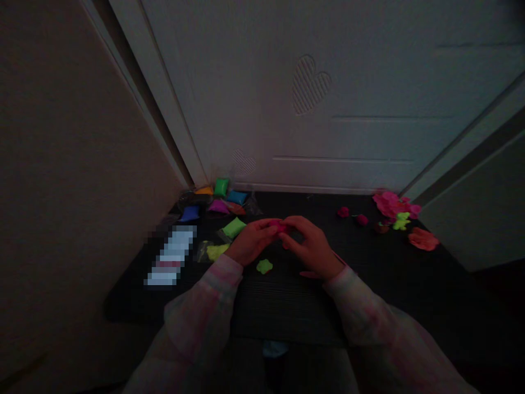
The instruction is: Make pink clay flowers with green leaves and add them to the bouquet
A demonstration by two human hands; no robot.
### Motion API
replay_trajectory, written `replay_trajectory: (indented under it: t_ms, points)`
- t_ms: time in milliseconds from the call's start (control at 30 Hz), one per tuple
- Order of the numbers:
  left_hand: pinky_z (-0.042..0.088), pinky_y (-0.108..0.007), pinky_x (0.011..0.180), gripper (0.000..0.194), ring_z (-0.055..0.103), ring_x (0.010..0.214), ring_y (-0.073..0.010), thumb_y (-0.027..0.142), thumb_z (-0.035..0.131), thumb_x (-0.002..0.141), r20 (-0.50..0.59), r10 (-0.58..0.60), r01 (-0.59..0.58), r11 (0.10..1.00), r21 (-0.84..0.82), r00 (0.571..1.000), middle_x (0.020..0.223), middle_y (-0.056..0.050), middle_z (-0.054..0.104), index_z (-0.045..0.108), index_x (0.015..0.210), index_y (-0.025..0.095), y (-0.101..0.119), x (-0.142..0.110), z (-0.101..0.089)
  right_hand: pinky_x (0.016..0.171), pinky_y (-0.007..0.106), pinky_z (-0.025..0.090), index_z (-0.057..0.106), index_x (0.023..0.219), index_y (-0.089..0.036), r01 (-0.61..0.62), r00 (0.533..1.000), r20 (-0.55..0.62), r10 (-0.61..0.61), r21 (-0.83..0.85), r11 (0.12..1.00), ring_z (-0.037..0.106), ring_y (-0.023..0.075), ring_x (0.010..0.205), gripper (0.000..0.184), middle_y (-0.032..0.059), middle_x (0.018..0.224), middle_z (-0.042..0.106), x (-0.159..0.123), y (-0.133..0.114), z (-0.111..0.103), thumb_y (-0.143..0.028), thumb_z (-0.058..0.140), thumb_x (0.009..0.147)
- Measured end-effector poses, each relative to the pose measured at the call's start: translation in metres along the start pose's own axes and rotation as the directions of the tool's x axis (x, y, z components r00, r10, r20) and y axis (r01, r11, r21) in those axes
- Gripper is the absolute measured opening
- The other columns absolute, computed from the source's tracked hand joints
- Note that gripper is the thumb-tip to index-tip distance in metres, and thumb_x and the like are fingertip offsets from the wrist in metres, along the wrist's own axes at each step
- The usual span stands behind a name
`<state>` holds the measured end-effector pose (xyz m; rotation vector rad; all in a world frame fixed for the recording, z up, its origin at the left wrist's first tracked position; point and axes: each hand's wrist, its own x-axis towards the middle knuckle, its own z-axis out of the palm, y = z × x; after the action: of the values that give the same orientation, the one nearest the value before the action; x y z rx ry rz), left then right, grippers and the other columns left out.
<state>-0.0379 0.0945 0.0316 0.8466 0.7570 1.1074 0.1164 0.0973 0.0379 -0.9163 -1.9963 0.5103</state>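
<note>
A small lump of pink modelling clay (277,224) is pinched between the fingers of both hands over the middle of the dark table. My left hand (253,239) closes on it from the left, my right hand (310,247) from the right, and the fingers hide part of it. Just below the hands lies a flat green clay piece (264,266) with a wavy edge. Beside my left wrist are a yellow clay packet (217,251) and a light green clay packet (233,227). A reddish, flat-looking object, partly hidden, rests under my right hand.
Clay packets in several colours, including a green packet (221,187), lie at the back left. A blurred bright panel (172,256) is at the left. At the right are pink clay petals (391,204), a yellow-green figure (401,221) and a coral clay piece (424,239). A white panel (262,98) rises behind.
</note>
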Motion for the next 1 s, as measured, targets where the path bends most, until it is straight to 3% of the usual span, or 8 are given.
replay_trajectory:
  t_ms: [200, 433, 600, 767, 867, 1000]
  points:
    - [0.041, -0.03, 0.081, 0.022, 0.057, 0.077, -0.0118, 0.019, 0.071, 0.06, -0.016, 0.022, -0.021, 0.998, 0.053, 1.0, 0.078, -0.001, 0.063, 0.064, 0.08, 0.012, 0.0, 0.0, 0.0, 0.07, 0.028, 0.047, 0.058, 0.083, -0.021, -0.064, 0.998, 0.005, 0.064, 0.061, 0.996, 0.058, 0.0143, 0.076, 0.009, 0.0015, 0.082, 0.062, 0.001, -0.004, 0.002, -0.02, 0.055, 0.075]
    - [0.04, -0.025, 0.066, 0.018, 0.05, 0.061, -0.0075, 0.023, 0.067, 0.059, -0.068, 0.09, -0.073, 0.973, 0.217, 0.994, 0.063, 0.005, 0.054, 0.057, 0.07, 0.013, 0.001, 0.001, 0.004, 0.061, 0.027, 0.048, 0.059, 0.078, -0.019, -0.225, 0.972, -0.013, 0.233, 0.226, 0.948, 0.058, 0.0134, 0.064, 0.009, 0.0002, 0.071, 0.062, 0.001, -0.006, 0.01, -0.023, 0.058, 0.07]
    - [0.035, -0.023, 0.06, 0.016, 0.046, 0.057, -0.0083, 0.019, 0.068, 0.057, -0.143, 0.198, -0.118, 0.894, 0.433, 0.97, 0.06, 0.005, 0.054, 0.059, 0.07, 0.013, 0.003, 0.003, -0.004, 0.051, 0.026, 0.046, 0.059, 0.073, -0.022, -0.271, 0.944, -0.057, 0.325, 0.428, 0.862, 0.055, 0.0121, 0.053, 0.008, -0.0011, 0.061, 0.059, 0.003, -0.002, -0.007, -0.027, 0.062, 0.068]
    - [0.035, -0.022, 0.058, 0.015, 0.046, 0.058, -0.0089, 0.019, 0.067, 0.059, -0.228, 0.34, -0.163, 0.813, 0.558, 0.912, 0.061, 0.005, 0.053, 0.057, 0.069, 0.015, 0.004, 0.003, -0.014, 0.059, 0.025, 0.046, 0.054, 0.084, -0.026, -0.184, 0.895, -0.206, 0.396, 0.638, 0.748, 0.056, 0.0097, 0.066, 0.013, -0.0002, 0.082, 0.06, 0.006, 0.003, -0.035, -0.035, 0.049, 0.077]
    - [0.035, -0.021, 0.051, 0.017, 0.046, 0.052, -0.0078, 0.022, 0.06, 0.067, -0.21, 0.355, -0.175, 0.793, 0.584, 0.911, 0.061, 0.006, 0.052, 0.057, 0.083, 0.017, 0.0, 0.005, -0.014, 0.06, 0.024, 0.046, 0.058, 0.088, -0.024, -0.23, 0.881, -0.136, 0.453, 0.714, 0.661, 0.055, 0.008, 0.064, 0.019, -0.0001, 0.086, 0.062, 0.006, 0.006, -0.027, -0.032, 0.058, 0.071]
    - [0.034, -0.02, 0.044, 0.023, 0.042, 0.043, -0.0064, 0.028, 0.052, 0.076, -0.179, 0.354, -0.175, 0.766, 0.618, 0.918, 0.056, 0.006, 0.049, 0.056, 0.095, 0.016, -0.006, 0.008, -0.017, 0.054, 0.023, 0.043, 0.063, 0.086, -0.021, -0.292, 0.861, -0.058, 0.504, 0.756, 0.586, 0.051, 0.0063, 0.056, 0.023, -0.0022, 0.072, 0.061, 0.007, 0.013, -0.011, -0.033, 0.063, 0.067]
